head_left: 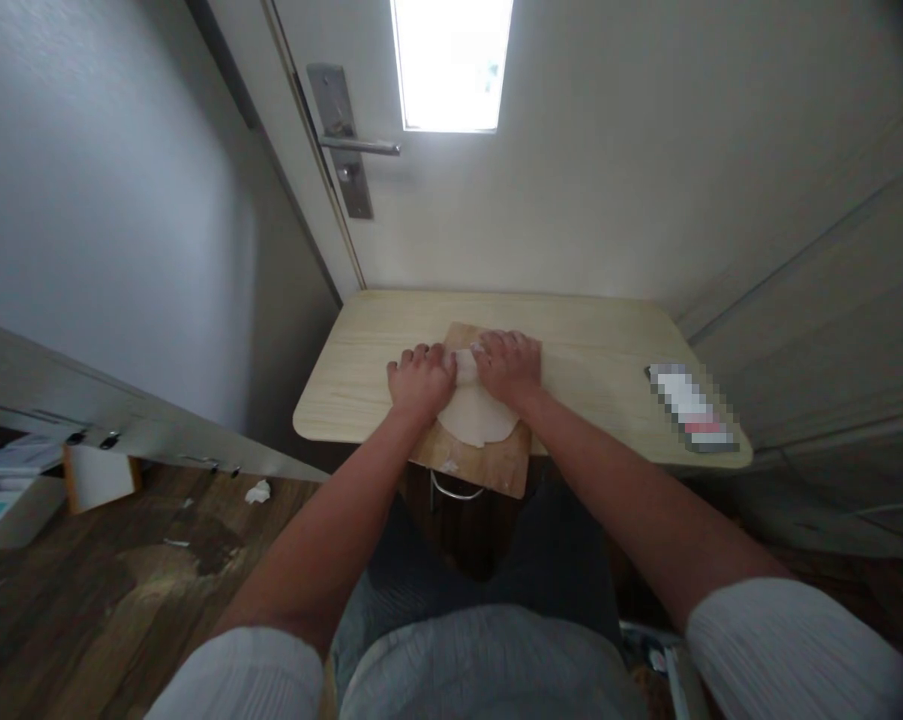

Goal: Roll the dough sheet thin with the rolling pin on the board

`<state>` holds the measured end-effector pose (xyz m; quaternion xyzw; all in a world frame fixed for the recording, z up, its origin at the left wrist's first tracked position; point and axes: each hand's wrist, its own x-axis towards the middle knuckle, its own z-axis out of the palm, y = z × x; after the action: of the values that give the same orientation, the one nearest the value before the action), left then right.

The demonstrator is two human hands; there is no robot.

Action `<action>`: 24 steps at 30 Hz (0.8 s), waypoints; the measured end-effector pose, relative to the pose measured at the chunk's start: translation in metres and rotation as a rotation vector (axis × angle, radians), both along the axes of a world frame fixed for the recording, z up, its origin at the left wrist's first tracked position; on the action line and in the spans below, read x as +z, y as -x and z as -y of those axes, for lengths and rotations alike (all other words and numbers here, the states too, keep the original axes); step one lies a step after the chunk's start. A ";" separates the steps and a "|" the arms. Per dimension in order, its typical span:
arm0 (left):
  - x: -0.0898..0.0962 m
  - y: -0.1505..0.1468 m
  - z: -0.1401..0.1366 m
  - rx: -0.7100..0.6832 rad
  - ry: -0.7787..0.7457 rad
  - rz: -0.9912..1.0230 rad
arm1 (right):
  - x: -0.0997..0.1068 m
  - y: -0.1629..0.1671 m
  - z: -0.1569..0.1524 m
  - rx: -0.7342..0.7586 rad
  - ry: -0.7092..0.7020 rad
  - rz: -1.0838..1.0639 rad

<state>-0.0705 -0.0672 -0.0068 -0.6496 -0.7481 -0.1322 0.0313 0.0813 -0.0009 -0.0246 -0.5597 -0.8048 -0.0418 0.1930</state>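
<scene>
Your pale shirt is nearest the camera. Ahead, the flat, rounded dough sheet lies on a wooden board that overhangs the near edge of the table. Your left hand and right hand touch its far part from either side, fingers partly curled; whether they grip it, I can't tell. A pixelated flat object lies rightward, the door beyond.

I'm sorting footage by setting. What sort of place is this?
Indoors, perhaps a room in a home: a door with a lever handle, a small table in front of it, and a dark wood-look floor.
</scene>
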 end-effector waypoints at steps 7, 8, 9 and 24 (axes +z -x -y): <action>0.001 0.006 -0.018 -0.003 0.029 0.004 | 0.007 0.008 -0.012 -0.048 0.046 0.032; 0.001 0.007 -0.020 -0.004 0.035 -0.004 | 0.008 0.009 -0.014 -0.056 0.056 0.032; 0.001 0.007 -0.022 -0.003 0.042 -0.012 | 0.008 0.010 -0.015 -0.065 0.070 0.032; 0.000 0.015 -0.044 -0.026 0.117 -0.061 | 0.016 0.017 -0.028 -0.107 0.152 0.057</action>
<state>-0.0859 -0.0234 -0.0072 -0.6636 -0.7447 -0.0687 0.0146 0.0645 0.0275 -0.0084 -0.6134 -0.7798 -0.0065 0.1246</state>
